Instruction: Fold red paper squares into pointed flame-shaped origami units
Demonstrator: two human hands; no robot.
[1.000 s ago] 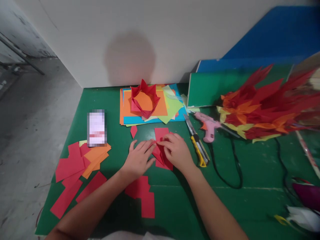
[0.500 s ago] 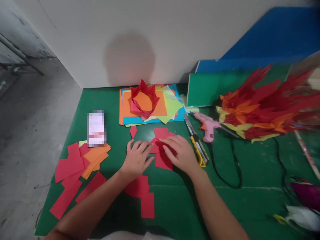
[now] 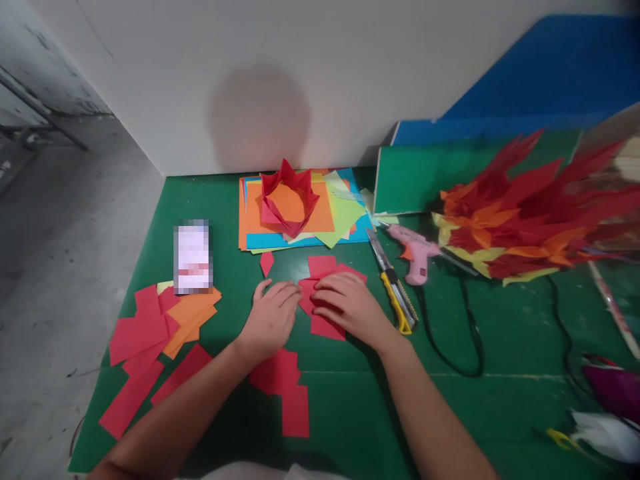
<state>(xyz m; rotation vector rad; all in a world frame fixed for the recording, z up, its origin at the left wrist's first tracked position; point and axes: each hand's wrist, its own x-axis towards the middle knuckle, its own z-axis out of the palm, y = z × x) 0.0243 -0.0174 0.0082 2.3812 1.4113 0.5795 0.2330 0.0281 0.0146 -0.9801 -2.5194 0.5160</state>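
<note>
Pressing: the right hand (image 3: 350,307) lies flat over the red paper piece (image 3: 326,327) near the middle of the bench (image 3: 350,413), with its fingers pointing toward the left hand (image 3: 273,317).
Left hand: it rests palm down on the bench, fingertips touching the piece's left edge.
Grip: both grips are loose and spread, bearing down on the paper and pinching nothing.
Change: a second ago both sets of fingertips met in a pinch on a raised crease. The right hand has since slid across it and the paper lies flatter, so the fold looks pressed in.
Around: a utility knife (image 3: 395,287) lies just right of the right hand, with a glue gun (image 3: 417,257) beyond it. A stack of coloured sheets (image 3: 345,213) carrying a red paper crown (image 3: 289,197) sits toward the back edge, and cut red pieces (image 3: 140,333) lie by the left edge.
Hidden: most of the piece is under the right hand, so its folded shape cannot be told. The bench's right side is cut off.
</note>
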